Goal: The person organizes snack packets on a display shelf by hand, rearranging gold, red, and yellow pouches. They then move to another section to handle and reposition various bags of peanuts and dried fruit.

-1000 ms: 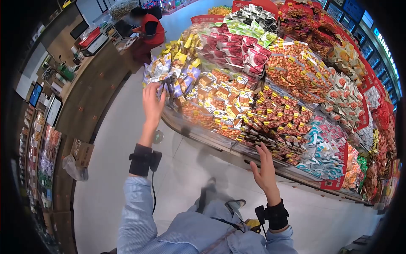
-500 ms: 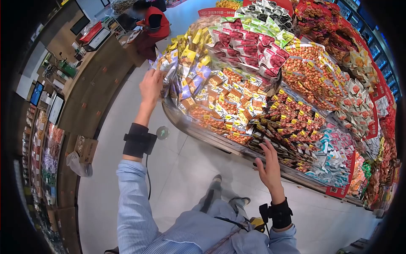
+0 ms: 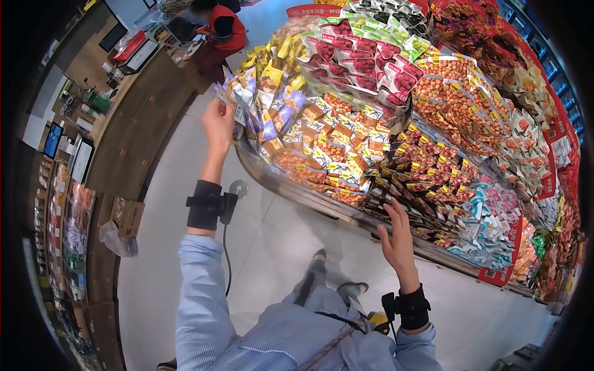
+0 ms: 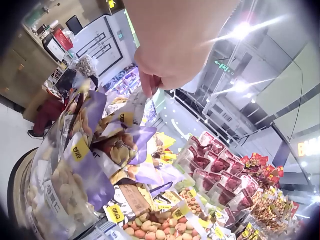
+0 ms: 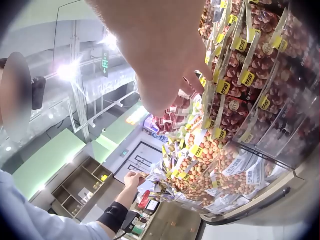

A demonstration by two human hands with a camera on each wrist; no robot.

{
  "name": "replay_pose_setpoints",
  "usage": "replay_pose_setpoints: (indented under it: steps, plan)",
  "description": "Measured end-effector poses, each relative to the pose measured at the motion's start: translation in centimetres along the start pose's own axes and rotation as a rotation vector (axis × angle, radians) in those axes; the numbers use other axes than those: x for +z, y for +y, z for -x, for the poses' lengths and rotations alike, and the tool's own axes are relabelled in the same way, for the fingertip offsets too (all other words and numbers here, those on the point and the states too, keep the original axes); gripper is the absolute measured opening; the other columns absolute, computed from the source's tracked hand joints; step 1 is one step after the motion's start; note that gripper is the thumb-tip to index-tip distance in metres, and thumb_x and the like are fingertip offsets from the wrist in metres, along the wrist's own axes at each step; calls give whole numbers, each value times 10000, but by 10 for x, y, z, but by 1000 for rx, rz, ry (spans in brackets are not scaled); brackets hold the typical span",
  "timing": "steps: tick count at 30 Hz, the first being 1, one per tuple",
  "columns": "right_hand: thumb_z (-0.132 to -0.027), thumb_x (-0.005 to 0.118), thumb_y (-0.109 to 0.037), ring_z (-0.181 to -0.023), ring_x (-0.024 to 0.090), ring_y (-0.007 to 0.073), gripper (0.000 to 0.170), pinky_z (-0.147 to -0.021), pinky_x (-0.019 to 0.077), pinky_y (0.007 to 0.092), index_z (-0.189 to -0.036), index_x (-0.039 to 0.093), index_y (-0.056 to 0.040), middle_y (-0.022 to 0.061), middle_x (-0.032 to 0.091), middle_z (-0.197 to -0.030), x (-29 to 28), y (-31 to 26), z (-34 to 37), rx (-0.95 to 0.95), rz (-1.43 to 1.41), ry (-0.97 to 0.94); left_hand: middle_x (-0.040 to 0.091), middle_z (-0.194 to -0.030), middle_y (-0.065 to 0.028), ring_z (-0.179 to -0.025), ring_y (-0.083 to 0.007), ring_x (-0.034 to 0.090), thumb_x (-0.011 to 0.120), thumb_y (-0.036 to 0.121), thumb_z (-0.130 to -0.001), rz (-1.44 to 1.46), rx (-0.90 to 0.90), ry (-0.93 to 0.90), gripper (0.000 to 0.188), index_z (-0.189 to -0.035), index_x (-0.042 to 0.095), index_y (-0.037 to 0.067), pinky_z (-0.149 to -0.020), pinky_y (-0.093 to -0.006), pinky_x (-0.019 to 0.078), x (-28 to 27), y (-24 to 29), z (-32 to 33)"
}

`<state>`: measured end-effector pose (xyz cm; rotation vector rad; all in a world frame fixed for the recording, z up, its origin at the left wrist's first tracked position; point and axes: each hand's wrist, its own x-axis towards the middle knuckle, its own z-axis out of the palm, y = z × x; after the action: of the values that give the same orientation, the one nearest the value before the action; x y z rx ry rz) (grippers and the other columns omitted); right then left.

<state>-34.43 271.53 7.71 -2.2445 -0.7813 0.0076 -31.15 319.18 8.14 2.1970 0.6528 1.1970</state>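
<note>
My left hand (image 3: 218, 128) is at the left end of the snack display, its fingers curled on the top edge of a purple-and-white nut packet (image 4: 134, 106). In the left wrist view the thumb and fingers of the left hand (image 4: 167, 60) pinch that edge, with more purple packets (image 4: 92, 145) just below. My right hand (image 3: 400, 243) hovers by the display's front edge, near dark packets of nuts (image 3: 421, 195), fingers apart and holding nothing. The right wrist view shows the right hand (image 5: 155, 55) beside upright rows of nut packets (image 5: 235, 92) with yellow tags.
The display's rounded front rim (image 3: 272, 179) runs between me and the packets. Red-fruit packets (image 3: 359, 62) are heaped farther back. On the left stand a wooden counter (image 3: 139, 117) and a cardboard box (image 3: 130, 217). A seated person in a red vest (image 3: 229, 31) is beyond the counter.
My left hand has gone from spread fingers to pinching a packet's top edge. My right hand stays near the front edge, with the view shifted slightly.
</note>
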Motion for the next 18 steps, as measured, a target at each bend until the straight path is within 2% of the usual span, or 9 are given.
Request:
replay_pose_setpoints:
  steps: [4, 9, 12, 15, 18]
  plan:
    - [-852, 581, -127, -1223, 408, 369, 432, -998, 350, 413, -1254, 455, -28, 191, 388, -1366, 0, 0, 2, -2, -4, -2, 553, -752, -131, -640, -278, 548, 630, 45, -777, -100, 132, -69, 131, -795, 507, 2, -590, -365, 444, 5, 12, 19]
    - [-856, 579, -132, -1223, 406, 368, 433, -997, 350, 413, -1257, 452, -29, 191, 385, -1368, -1, 1, 5, 8, 1, -10, 552, -812, -148, -705, -318, 560, 602, 1, -773, -166, 148, -184, 111, -848, 520, -3, -640, -391, 449, 12, 10, 41]
    - [-858, 578, -137, -1222, 406, 370, 435, -995, 352, 413, -1260, 450, -31, 191, 383, -1369, -2, 1, 7, 13, 7, -10, 559, -805, -149, -698, -307, 559, 606, 12, -777, -135, 77, -142, 110, -851, 527, -8, -638, -384, 448, 15, -1, 41]
    - [-859, 578, -138, -1218, 409, 371, 434, -991, 356, 412, -1260, 450, -32, 191, 384, -1369, -5, 1, 9, 17, 6, -8, 560, -751, -153, -658, -299, 556, 614, 22, -780, -61, 111, -49, 112, -839, 528, -21, -612, -379, 445, 9, -3, 32]
    - [-858, 579, -134, -1215, 412, 372, 433, -987, 361, 412, -1259, 451, -34, 190, 384, -1369, -7, 2, 10, 18, 16, 4, 556, -697, -157, -610, -292, 548, 630, 35, -783, -23, 55, 77, 131, -802, 519, -32, -577, -374, 438, -18, -3, 10]
